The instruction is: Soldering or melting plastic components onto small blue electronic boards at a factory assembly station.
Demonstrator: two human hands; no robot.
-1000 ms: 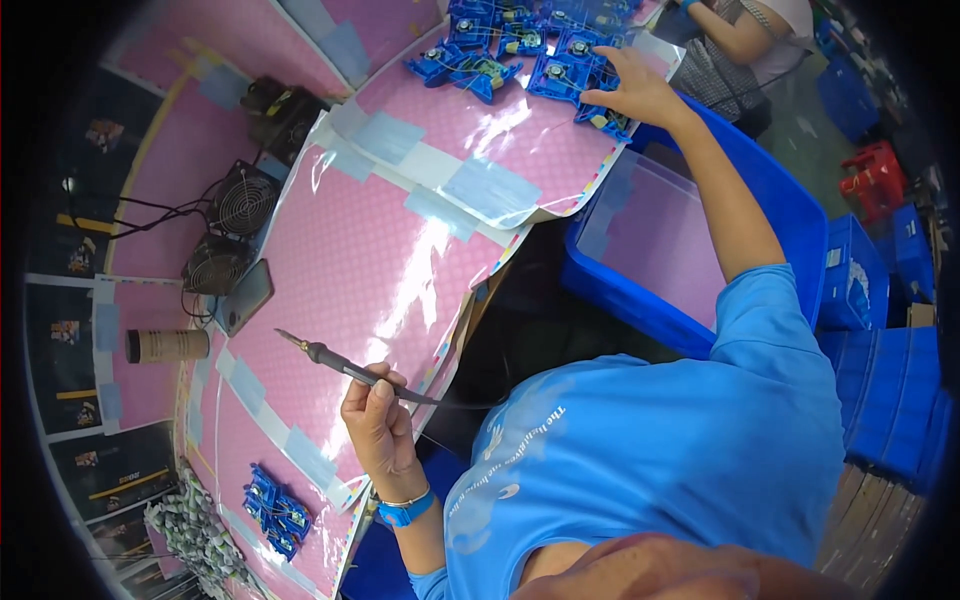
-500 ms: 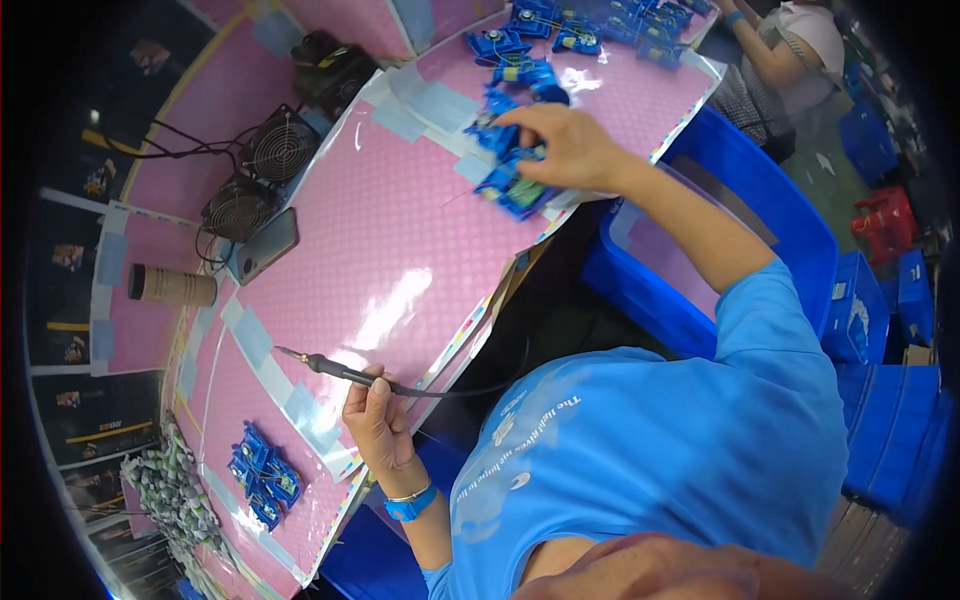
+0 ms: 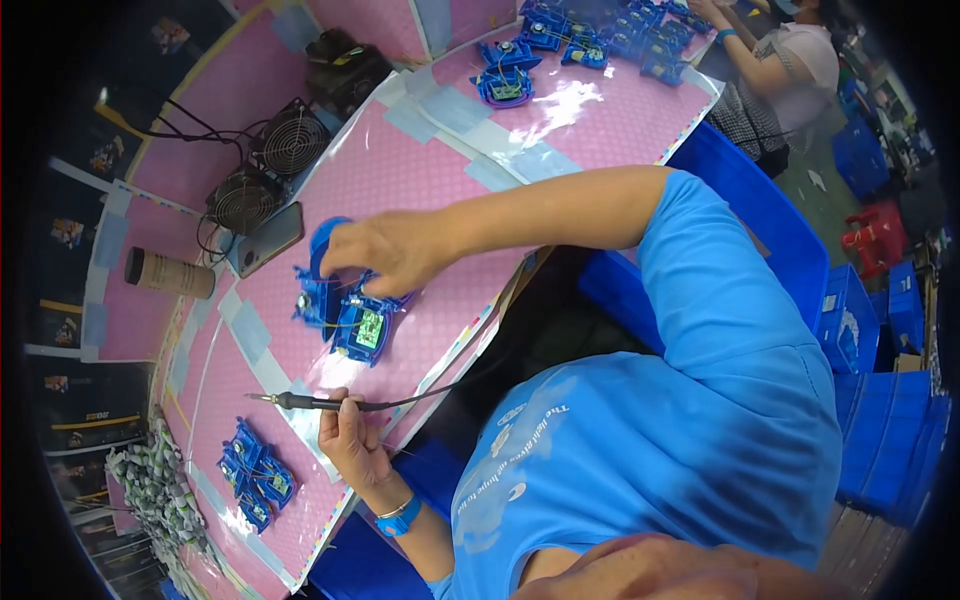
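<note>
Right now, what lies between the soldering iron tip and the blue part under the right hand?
In the head view, only bare pink mat with a pale tape strip separates the soldering iron from the blue part.

Blue plastic fixture (image 3: 345, 310) with green board, flat on pink mat (image 3: 400, 180)

The right arm reaches across the body from the blue sleeve, forearm bare and nearly level, its hand (image 3: 385, 250) palm down with fingers curled closed around what lies beneath. The left hand (image 3: 350, 445) sits low and close to the torso, fingers pinched shut in a pen-like grip, a blue band on its wrist
</note>
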